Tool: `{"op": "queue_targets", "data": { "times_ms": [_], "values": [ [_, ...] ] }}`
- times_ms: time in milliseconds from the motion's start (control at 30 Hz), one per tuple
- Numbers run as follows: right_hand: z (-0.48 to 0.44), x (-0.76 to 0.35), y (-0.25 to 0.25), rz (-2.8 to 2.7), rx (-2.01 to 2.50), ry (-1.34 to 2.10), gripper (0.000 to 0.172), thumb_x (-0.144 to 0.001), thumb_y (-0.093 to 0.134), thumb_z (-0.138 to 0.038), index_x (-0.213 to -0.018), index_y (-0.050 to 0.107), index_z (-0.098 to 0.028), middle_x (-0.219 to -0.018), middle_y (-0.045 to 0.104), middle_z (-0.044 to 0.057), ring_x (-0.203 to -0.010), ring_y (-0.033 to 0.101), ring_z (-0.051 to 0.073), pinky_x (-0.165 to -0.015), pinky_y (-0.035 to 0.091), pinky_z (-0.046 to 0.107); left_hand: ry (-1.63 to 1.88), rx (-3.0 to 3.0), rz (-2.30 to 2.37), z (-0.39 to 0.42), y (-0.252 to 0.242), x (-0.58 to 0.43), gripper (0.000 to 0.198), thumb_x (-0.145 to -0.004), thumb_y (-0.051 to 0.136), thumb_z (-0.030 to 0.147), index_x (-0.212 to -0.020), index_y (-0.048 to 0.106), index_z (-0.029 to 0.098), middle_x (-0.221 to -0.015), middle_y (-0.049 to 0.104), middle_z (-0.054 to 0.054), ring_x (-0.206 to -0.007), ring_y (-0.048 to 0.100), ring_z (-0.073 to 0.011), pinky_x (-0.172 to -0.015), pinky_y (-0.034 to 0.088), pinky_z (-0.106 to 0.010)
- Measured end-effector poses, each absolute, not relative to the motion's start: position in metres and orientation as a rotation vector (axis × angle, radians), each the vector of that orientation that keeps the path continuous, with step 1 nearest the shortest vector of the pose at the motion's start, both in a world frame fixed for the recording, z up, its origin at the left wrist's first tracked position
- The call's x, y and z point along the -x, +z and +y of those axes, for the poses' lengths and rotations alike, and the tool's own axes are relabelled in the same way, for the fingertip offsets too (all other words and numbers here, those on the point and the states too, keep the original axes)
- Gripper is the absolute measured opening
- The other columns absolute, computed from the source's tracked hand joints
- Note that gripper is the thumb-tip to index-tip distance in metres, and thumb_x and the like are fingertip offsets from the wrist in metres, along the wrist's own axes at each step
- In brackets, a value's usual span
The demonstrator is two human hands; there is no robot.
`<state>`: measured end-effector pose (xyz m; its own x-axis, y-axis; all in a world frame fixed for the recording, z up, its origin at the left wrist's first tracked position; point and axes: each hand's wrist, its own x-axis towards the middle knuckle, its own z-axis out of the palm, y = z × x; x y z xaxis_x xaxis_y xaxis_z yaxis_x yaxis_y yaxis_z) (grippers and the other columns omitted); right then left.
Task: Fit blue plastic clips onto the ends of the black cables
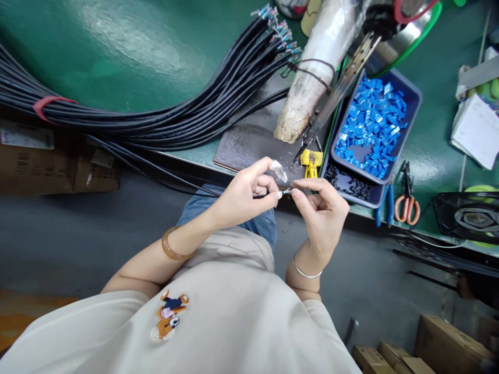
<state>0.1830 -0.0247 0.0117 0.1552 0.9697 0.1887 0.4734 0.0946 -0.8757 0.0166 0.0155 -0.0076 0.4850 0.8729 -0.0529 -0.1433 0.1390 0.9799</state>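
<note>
My left hand (251, 189) grips a black cable (206, 194) close to its stripped end, with white wrapping on the thumb and index finger. Thin coloured wires (287, 191) stick out past the thumb. The fingertips of my right hand (317, 205) pinch these wires from the other side. Just beyond the hands, a yellow tool (311, 162) lies at the edge of a dark mat (249, 145). A thick bundle of black cables (167, 127), tied with a red band (49, 106), stretches over the green bench, its stripped ends fanned out at the back.
A grey bin (415, 98) of blue connectors (370, 124) overlaps a tray of small black parts (346, 182). Blue-handled pliers (385, 202) and orange-handled cutters (407, 205) lie right of it. A wrapped tube (312, 78) slants toward the mat. A black fan (471, 215) stands far right.
</note>
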Motion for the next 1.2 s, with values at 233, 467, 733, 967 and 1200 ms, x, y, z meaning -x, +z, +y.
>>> {"op": "queue_targets", "data": {
  "times_ms": [233, 467, 733, 967, 1200],
  "values": [
    [-0.025, -0.190, 0.011, -1.388, 1.548, 0.906, 0.012, -0.080, 0.070, -0.030, -0.080, 0.065, -0.019, -0.069, 0.059, -0.005, -0.043, 0.029, 0.001, -0.040, 0.019, 0.020, 0.832, -1.279, 0.780, 0.013, -0.007, -0.014, 0.026, -0.081, 0.063, 0.017, -0.097, 0.043, 0.019, -0.074, 0.066, 0.002, -0.067, 0.062, -0.0079, -0.063, 0.046, -0.017],
    [-0.032, -0.180, 0.016, -1.518, 1.509, 0.681, 0.012, -0.080, 0.072, -0.026, -0.091, 0.071, -0.023, -0.066, 0.058, -0.006, -0.045, 0.033, 0.003, -0.041, 0.022, 0.022, 0.906, -1.366, 0.766, 0.012, -0.013, -0.011, 0.017, -0.085, 0.063, 0.021, -0.101, 0.059, 0.015, -0.079, 0.069, -0.002, -0.067, 0.061, -0.0088, -0.063, 0.047, -0.018],
    [-0.054, -0.231, 0.070, -1.752, 1.494, 0.725, 0.013, -0.085, 0.066, -0.018, -0.096, 0.065, -0.026, -0.070, 0.070, -0.004, -0.049, 0.061, 0.009, -0.044, 0.045, 0.022, 0.440, -1.988, 0.323, 0.001, 0.010, 0.000, 0.023, -0.092, 0.050, 0.013, -0.100, 0.071, 0.018, -0.085, 0.074, -0.006, -0.073, 0.068, -0.0146, -0.063, 0.045, -0.023],
    [0.021, -0.302, 0.046, -1.736, 2.001, -0.322, 0.005, -0.087, 0.060, -0.024, -0.084, 0.061, -0.021, -0.070, 0.064, -0.002, -0.064, 0.059, 0.011, -0.069, 0.045, 0.027, 0.336, -1.495, 0.188, 0.009, -0.001, 0.015, 0.011, -0.089, 0.060, 0.023, -0.091, 0.068, 0.014, -0.062, 0.066, -0.004, -0.050, 0.058, -0.0106, -0.048, 0.041, -0.019],
    [0.078, -0.331, 0.018, -2.020, 1.876, -0.177, 0.006, -0.085, 0.056, -0.017, -0.084, 0.060, -0.021, -0.093, 0.069, 0.004, -0.087, 0.064, 0.019, -0.080, 0.047, 0.033, 0.692, -0.675, 0.638, 0.022, -0.013, 0.021, 0.012, -0.086, 0.067, 0.027, -0.093, 0.060, 0.021, -0.054, 0.054, 0.006, -0.035, 0.021, 0.0006, -0.036, 0.014, -0.014]
  ]
}}
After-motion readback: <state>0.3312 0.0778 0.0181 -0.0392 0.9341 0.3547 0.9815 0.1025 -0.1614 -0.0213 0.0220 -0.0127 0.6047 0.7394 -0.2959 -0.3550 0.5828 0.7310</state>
